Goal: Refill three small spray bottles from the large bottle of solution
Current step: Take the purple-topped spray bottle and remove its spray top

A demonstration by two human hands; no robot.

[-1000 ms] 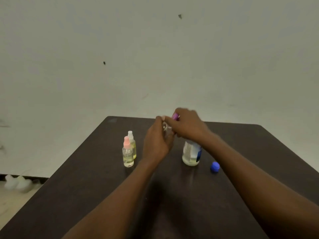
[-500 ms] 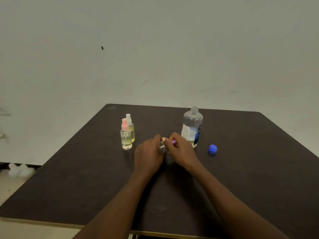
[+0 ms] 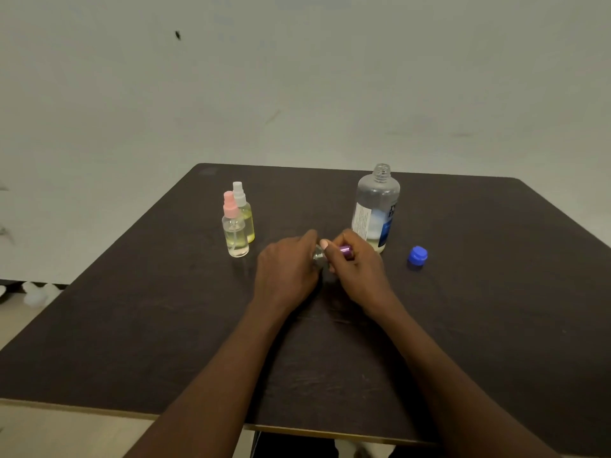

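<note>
My left hand (image 3: 286,271) grips the clear body of a small spray bottle (image 3: 319,256), mostly hidden between my hands. My right hand (image 3: 358,269) pinches its purple spray cap (image 3: 345,251). Both hands are low over the dark table (image 3: 165,325), near its middle. The large bottle of solution (image 3: 375,209) stands uncapped just behind my right hand, with a little liquid at its bottom. Its blue cap (image 3: 417,255) lies to its right. Two small spray bottles stand at the left: one with a pink cap (image 3: 234,229), one with a white cap (image 3: 244,211) behind it, both holding yellowish liquid.
A plain pale wall rises behind the table. The table's near edge (image 3: 297,428) runs across the bottom of the view. White lumps (image 3: 36,292) lie on the floor at the far left.
Both hands have come down with the purple-capped bottle from in front of the large bottle to just above the table, uncovering the large bottle's neck. The camera has tilted down a little.
</note>
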